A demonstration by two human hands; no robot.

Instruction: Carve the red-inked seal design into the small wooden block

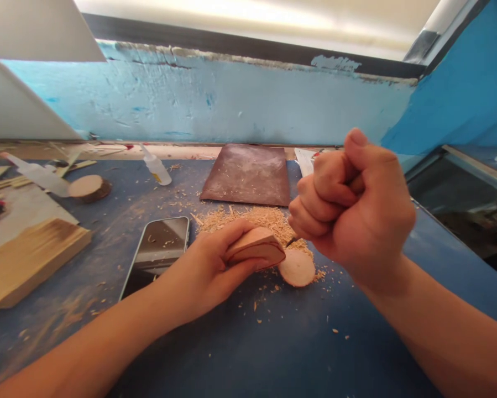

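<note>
My left hand [227,260] is wrapped round a small block of wood [256,249] with a rounded end and a dark reddish outline drawn on its face. Raised to the right of it, my right hand [348,204] is closed in a fist. From the bottom of that fist a thin dark tool tip [291,241] sticks out, close to the block but apart from it; the rest of the tool is hidden in the fingers. Just below the tip, a round wood slice [298,268] lies on the blue table [248,342]. Wood shavings [268,218] are heaped behind both.
A phone [159,246] lies left of my left hand. Farther left are a thick wooden board [36,262], a bark-edged wood slice [88,188] and white glue bottles, one [157,168] standing tilted. A brown sandpaper sheet [248,174] lies at the back, near the blue wall [248,105].
</note>
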